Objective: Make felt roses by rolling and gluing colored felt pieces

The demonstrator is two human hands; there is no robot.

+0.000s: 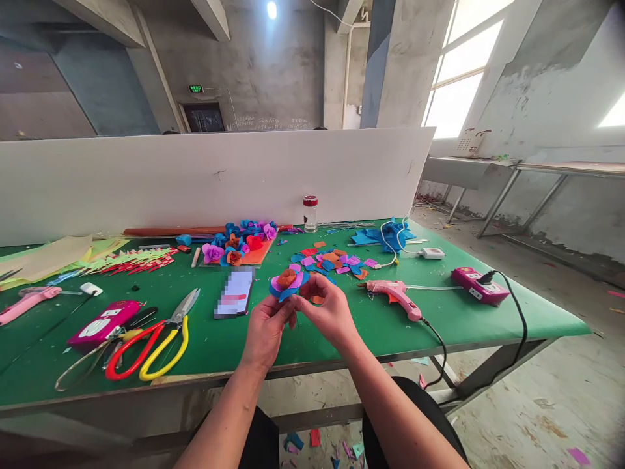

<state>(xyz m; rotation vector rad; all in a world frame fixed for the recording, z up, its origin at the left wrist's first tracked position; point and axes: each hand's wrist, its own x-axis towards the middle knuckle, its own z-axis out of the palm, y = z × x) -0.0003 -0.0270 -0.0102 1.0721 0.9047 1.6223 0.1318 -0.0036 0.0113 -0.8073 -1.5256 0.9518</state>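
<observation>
Both my hands meet over the front of the green table (205, 339). My left hand (266, 329) holds a small felt flower (287, 283) with an orange centre, a pink petal and blue outer petals. My right hand (328, 311) pinches the flower's right side, fingers closed on a petal. Just behind lie loose felt pieces (332, 259) in pink, blue, red and orange. A pink glue gun (394, 294) rests on the table to the right of my right hand.
Finished felt flowers (241, 240) sit on an orange sheet at the back. A phone (235, 292), scissors with red and yellow handles (155, 340), a pink power strip (479, 285), a glass jar (310, 213) and a white partition board (215, 176) surround the work spot.
</observation>
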